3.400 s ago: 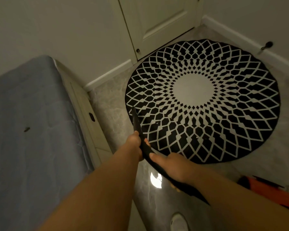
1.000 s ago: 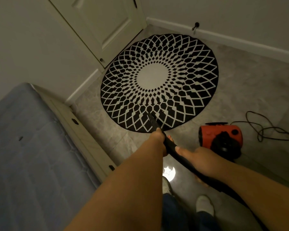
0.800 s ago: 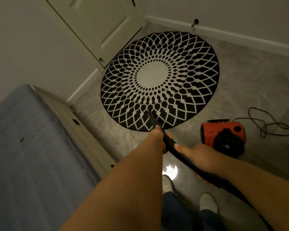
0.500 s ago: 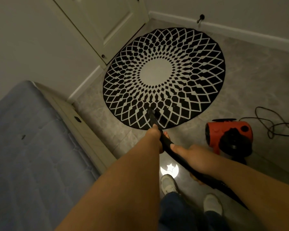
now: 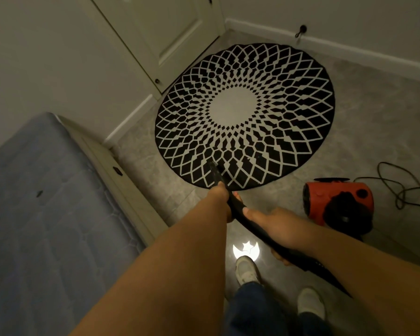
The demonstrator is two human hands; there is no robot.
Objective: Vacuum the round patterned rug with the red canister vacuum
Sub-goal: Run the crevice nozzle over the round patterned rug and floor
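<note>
Two hands on one black vacuum wand, which runs diagonally from lower right up to the near edge of the rug. Left hand: forward on the wand, seen from behind the wrist; it grips the tube, though how the individual fingers lie cannot be told, only fingertips showing past the far side. Right hand: further back on the wand, fingers curled under the tube and thumb laid along its top. Wand tip: resting on the rug just inside its near edge, among the outer black-and-white diamonds.

One round patterned rug: black with a white lattice radiating from a plain pale centre, lying flat on the grey floor in the far corner of the room, its far-left edge close to a closed cream door.

One red canister vacuum: on the floor just beside the rug's near-right edge, apart from it, black fittings on its front. One black cord: looped loosely on the floor to the right of the canister.

One mattress, blue-grey, along the left side on a pale frame. Two white shoes at the bottom edge, with dark trouser legs. One bright light reflection on the floor ahead of the left shoe. White baseboard along the far wall.
</note>
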